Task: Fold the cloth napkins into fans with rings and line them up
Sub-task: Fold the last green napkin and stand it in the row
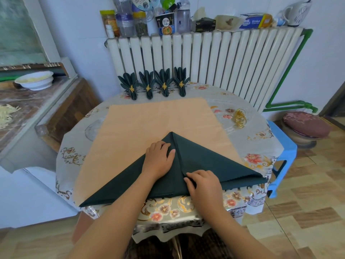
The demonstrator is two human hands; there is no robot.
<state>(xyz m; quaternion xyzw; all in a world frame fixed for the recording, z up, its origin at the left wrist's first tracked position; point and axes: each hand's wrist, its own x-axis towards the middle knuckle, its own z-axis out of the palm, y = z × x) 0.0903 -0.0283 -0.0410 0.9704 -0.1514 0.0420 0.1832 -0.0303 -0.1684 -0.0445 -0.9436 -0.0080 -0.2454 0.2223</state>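
A dark green napkin [205, 165], folded to a triangle, lies on the peach mat [158, 116] at the table's near edge. The left hand [158, 159] presses flat on it; the right hand [203, 186] pinches its lower fold. Four ringed fans [155, 83] line the far edge, spare rings [239, 118] to the right. A white bowl [35, 81] on the counter holds something pale.

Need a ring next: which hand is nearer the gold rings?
Right. The right hand pinches the green napkin below the gold rings; the left hand presses the napkin farther left.
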